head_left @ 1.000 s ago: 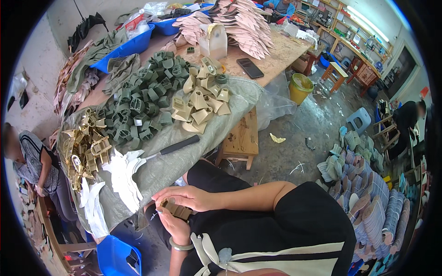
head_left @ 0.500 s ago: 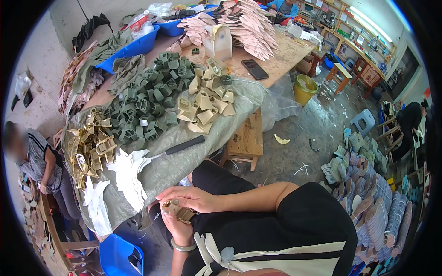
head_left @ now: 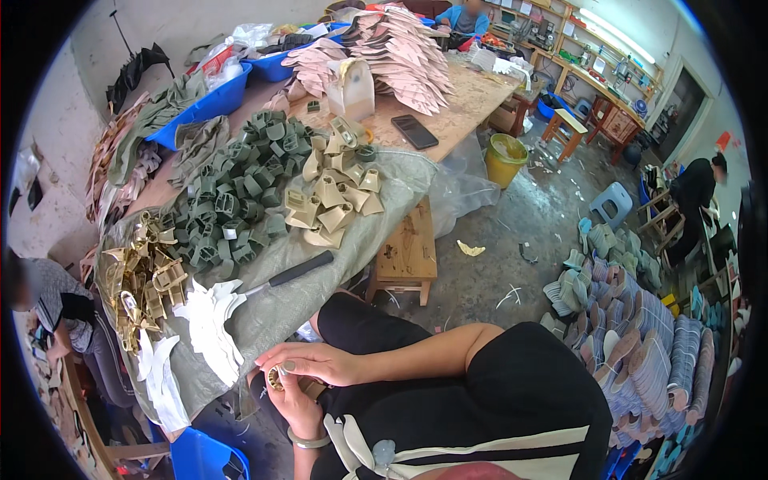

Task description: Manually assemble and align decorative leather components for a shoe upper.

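Note:
Between both hands, over my lap, is a small gold-tan shoe heel (head_left: 275, 378), mostly covered by fingers. My left hand (head_left: 299, 410), with a bangle at the wrist, is closed around it from below. My right hand (head_left: 330, 362) reaches over the top, its fingertips and thumb pressed on the heel. Just ahead on the cloth-covered table lie white cut strips (head_left: 214, 324) and a dark-handled knife (head_left: 300, 269). Beyond them are heaps of shiny gold heels (head_left: 148, 276), dark green heels (head_left: 240, 188) and beige heels (head_left: 336, 188).
A wooden stool (head_left: 408, 248) stands by the table's right side, with a yellow bin (head_left: 506, 160) behind it. Striped insoles (head_left: 640, 352) are stacked to my right. A blue tub (head_left: 204, 456) sits low at left. A phone (head_left: 414, 132) lies on the table. Several other people are around.
The heel has turned in my hands, its round end now showing and more of it covered by fingers. The whole view has shifted slightly. At left, the other person has leaned down.

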The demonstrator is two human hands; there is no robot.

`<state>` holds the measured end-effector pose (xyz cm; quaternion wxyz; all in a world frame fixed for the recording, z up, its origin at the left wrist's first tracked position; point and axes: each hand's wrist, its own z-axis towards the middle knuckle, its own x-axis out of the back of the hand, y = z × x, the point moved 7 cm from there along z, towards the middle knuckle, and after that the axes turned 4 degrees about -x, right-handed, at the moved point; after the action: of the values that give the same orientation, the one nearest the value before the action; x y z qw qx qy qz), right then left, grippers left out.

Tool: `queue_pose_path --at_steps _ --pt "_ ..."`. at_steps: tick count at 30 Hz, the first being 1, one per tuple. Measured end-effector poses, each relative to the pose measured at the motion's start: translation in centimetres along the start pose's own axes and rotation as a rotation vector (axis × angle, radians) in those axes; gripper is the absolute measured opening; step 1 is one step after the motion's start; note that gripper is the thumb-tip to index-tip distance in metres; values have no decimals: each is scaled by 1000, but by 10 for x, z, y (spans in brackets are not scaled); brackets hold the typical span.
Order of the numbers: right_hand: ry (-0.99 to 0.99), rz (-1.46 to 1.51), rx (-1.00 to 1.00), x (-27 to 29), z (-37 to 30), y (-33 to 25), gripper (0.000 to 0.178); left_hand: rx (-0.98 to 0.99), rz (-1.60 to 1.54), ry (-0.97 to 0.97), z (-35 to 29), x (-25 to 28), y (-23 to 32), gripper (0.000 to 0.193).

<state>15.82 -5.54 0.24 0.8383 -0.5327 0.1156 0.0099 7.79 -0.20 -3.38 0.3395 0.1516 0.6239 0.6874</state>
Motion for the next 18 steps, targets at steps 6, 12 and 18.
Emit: queue_pose_path --at_steps 6,12,18 --pt "-15 -136 4 -3 2 -1 36 -22 -56 24 -4 8 -8 32" --pt "-20 -97 10 -5 2 0 35 134 -457 356 -9 13 -11 45" --pt "-93 40 -71 -12 9 11 35 -29 56 30 -5 19 -1 41"
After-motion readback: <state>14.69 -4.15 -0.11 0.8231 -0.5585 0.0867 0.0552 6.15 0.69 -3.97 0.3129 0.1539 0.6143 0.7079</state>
